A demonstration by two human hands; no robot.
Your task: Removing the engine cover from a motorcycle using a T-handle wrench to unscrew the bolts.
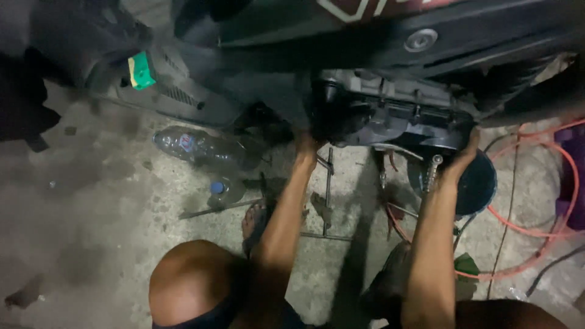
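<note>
The scooter body (378,36) fills the top of the view from ten to two o'clock, dark panels over a concrete floor (103,201). Beneath it, at about one o'clock from centre, hangs the black engine cover (390,116), and both hands are on it. The left hand (306,148) presses up against its near left edge, fingers hidden in shadow, so I cannot tell how far they curl. The right hand (462,157) cups the cover's right end, fingers wrapped over the rim. To seat or free it cleanly, both ends should move evenly and squarely, without levering one corner. A clear plastic bottle (198,146) lies at nine o'clock, an orange hose (551,183) loops at three, and a small metal stand (329,195) sits between the forearms.
</note>
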